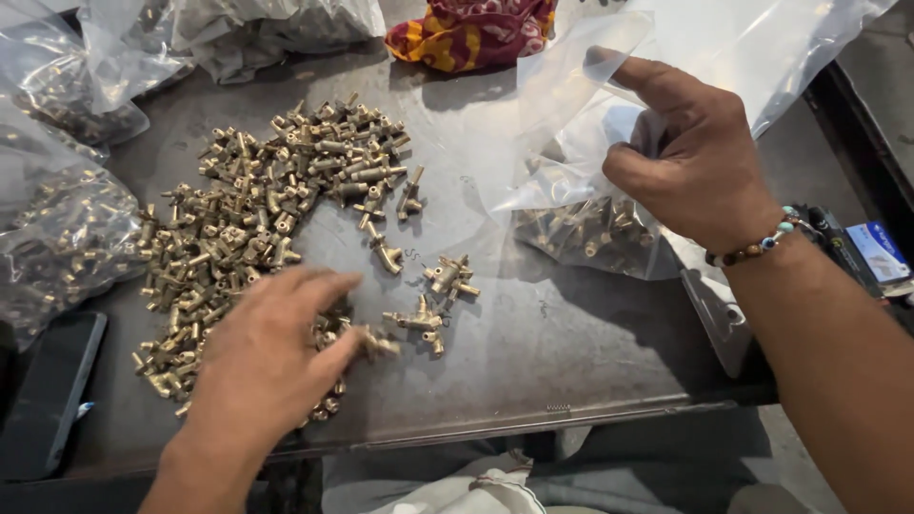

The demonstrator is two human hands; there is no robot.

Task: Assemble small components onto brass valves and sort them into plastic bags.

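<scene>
A big heap of small brass fittings [257, 214] is spread over the dark metal table [533, 362]. My left hand [267, 366] lies palm down on the near edge of the heap, its fingertips pinching a few fittings [376, 343]. A small cluster of fittings [433, 300] lies just right of it. My right hand [690, 157] holds open the mouth of a clear plastic bag [609, 114], which has several brass fittings [586, 233] in its bottom. A bead bracelet [762, 243] circles my right wrist.
Clear bags of fittings [62, 228] lie at the left and back left. A red and yellow cloth [471, 33] sits at the back. A dark phone [48, 395] rests at the near left edge; small boxes [876, 252] at the right.
</scene>
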